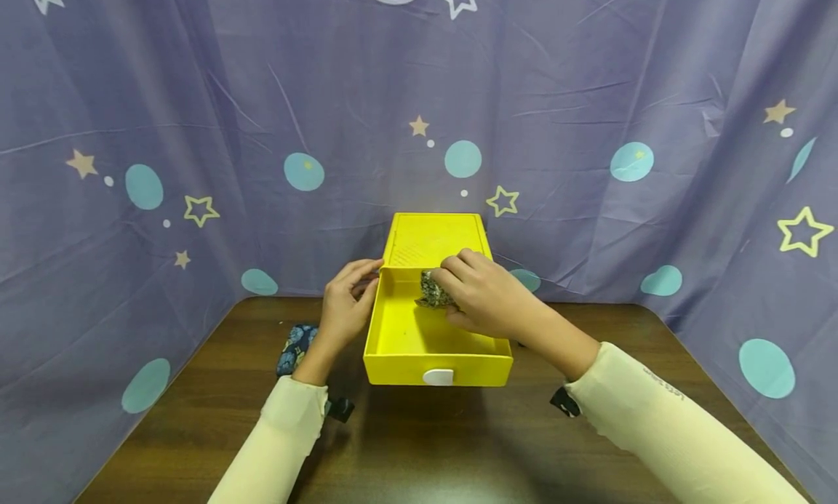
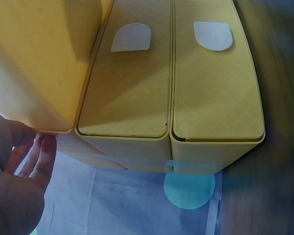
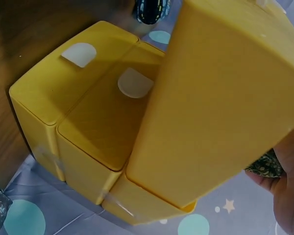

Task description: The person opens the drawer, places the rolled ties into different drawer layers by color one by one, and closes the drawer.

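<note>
A yellow drawer (image 1: 406,337) with a white tab (image 1: 438,377) stands pulled out of the top of a yellow drawer cabinet (image 1: 435,235). Over its open inside, my right hand (image 1: 481,289) grips a small dark, crinkled item with a light pattern (image 1: 434,292); its exact kind is unclear. A bit of this patterned item (image 3: 265,165) shows beside the fingers in the right wrist view. At the cabinet's left front edge, my left hand (image 1: 348,300) touches the side with its fingertips (image 2: 49,143). The drawer wall partly hides the right hand in the right wrist view.
Two lower drawers, one with a white tab (image 2: 132,38), are closed beneath the pulled-out one. A navy floral pouch-like item (image 1: 296,350) lies left of the cabinet on the brown wooden table (image 1: 425,446). A purple curtain (image 1: 556,111) hangs behind.
</note>
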Motion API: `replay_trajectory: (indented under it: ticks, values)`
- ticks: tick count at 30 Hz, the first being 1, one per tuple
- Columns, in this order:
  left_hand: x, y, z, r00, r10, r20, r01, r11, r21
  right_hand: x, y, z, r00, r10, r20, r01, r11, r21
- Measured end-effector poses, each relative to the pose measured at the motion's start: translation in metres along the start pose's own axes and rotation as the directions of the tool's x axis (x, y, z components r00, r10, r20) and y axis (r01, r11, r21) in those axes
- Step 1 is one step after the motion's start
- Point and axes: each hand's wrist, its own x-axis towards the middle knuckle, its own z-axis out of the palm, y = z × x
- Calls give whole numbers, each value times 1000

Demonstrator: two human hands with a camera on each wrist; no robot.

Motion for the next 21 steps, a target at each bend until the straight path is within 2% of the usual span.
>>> replay_trajectory:
  ticks: [5,10,21]
  values:
    - [1,-1,-1,1000,7,-4,-7,1000,5,6,-3,6,995,20,99,-16,999,-42]
    - [0,-2,0,1000,4,-5,-4,1000,7,10,-6,13,988,28,154,-17,997,-72]
    - [-1,-4,1,1000,6,-1,-6,1000,-6,12,-11,22,966,68,248,-76,997,24]
